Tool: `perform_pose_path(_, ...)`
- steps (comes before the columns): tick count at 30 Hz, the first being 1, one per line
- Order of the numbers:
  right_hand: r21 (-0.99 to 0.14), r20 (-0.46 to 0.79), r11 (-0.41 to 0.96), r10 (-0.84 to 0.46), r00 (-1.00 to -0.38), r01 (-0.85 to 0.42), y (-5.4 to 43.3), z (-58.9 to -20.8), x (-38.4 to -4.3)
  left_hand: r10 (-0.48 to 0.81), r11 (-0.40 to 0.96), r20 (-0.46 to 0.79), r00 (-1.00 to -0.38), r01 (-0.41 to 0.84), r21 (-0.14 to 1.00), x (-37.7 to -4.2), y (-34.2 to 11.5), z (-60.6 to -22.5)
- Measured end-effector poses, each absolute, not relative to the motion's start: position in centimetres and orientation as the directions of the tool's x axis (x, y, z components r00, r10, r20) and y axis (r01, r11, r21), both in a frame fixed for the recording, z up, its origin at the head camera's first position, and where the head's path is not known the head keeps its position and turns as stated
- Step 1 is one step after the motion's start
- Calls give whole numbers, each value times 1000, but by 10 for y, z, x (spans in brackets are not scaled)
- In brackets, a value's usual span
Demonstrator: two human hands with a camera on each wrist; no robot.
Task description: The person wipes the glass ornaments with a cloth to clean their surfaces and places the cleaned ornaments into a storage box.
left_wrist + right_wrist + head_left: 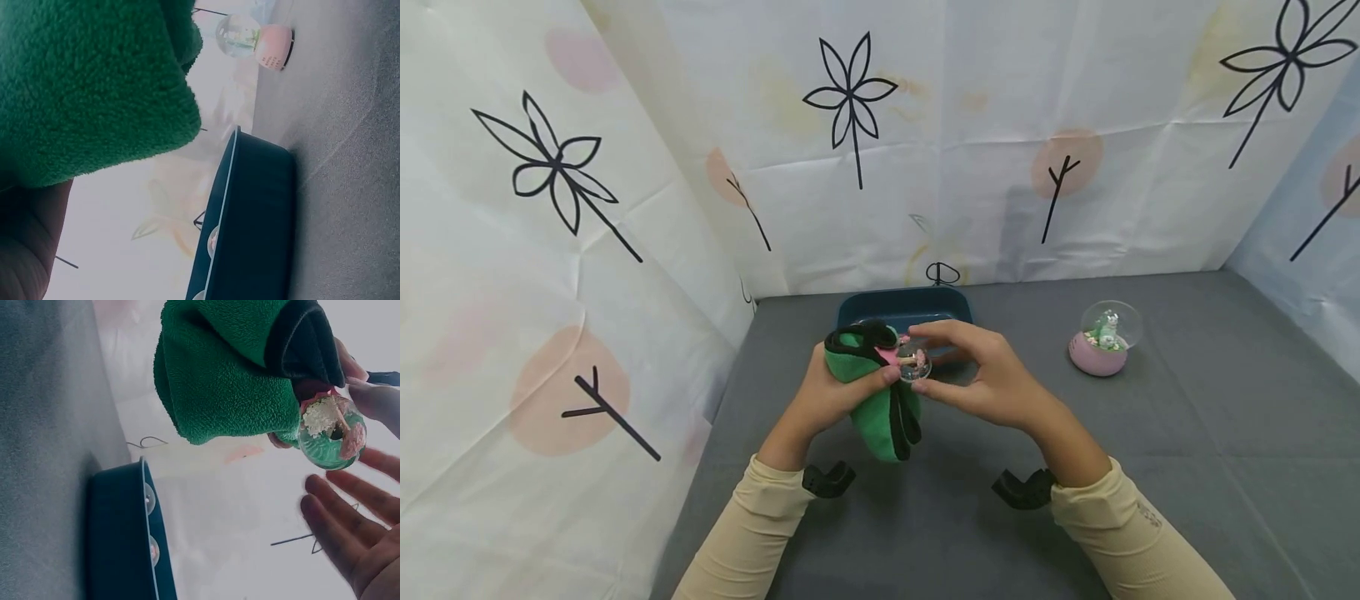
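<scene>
A green towel with black edging is bunched in my left hand. Nested in its folds, a small snow globe shows a pink base and a clear dome facing right. My left thumb presses near that base; the other left fingers are mostly hidden behind the towel. Around the dome, my right hand holds its fingers spread and gently bent. Its thumb tip lies close to the glass, but contact is uncertain. Pink and cream figures show through the dome in the right wrist view.
A dark blue tray stands behind the hands, near the back cloth; clear domes show inside it. Another snow globe, with a pink base and green figure, stands at the right. Grey cloth covers the table.
</scene>
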State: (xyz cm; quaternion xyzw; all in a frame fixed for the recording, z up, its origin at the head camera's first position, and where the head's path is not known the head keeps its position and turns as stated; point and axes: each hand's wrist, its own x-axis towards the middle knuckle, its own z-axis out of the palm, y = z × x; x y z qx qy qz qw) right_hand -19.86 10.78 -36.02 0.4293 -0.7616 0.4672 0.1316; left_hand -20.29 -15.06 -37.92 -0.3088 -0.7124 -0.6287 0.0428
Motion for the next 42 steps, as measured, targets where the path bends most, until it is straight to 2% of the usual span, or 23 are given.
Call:
perform_pose_path(4,-526,671,146,-535,-514,-838,108,-362,-202,385,-2,450,-806,487,874,-203,-150,-380)
perform_pose_path(8,-515,676,133,-544,-497,-847,108,-362,-203,404,5,437,-804,479,878,-204,-150,-379)
perform_pose_path(12,-560,625,152,-567,-536,-814,109,-360,-201,428,35,402,-810,460,887,-203,-150,-378)
perform_pose_path(18,-671,501,222,-567,-654,-707,108,-358,-197,435,41,395,-809,456,889,-202,-149,-379)
perform_pose_path(21,-706,477,221,-553,-683,-672,107,-358,-196,420,40,400,-814,457,888,-201,-150,-379)
perform_pose_path(33,-662,664,26,-445,-601,-749,108,-356,-198,389,60,412,-824,469,881,-205,-153,-380)
perform_pose_path(36,-658,688,10,-398,-607,-753,111,-353,-199,374,63,409,-832,463,884,-205,-153,-378)
perform_pose_path(42,-648,704,79,-316,-636,-757,117,-350,-202,360,60,413,-837,463,885,-204,-155,-377)
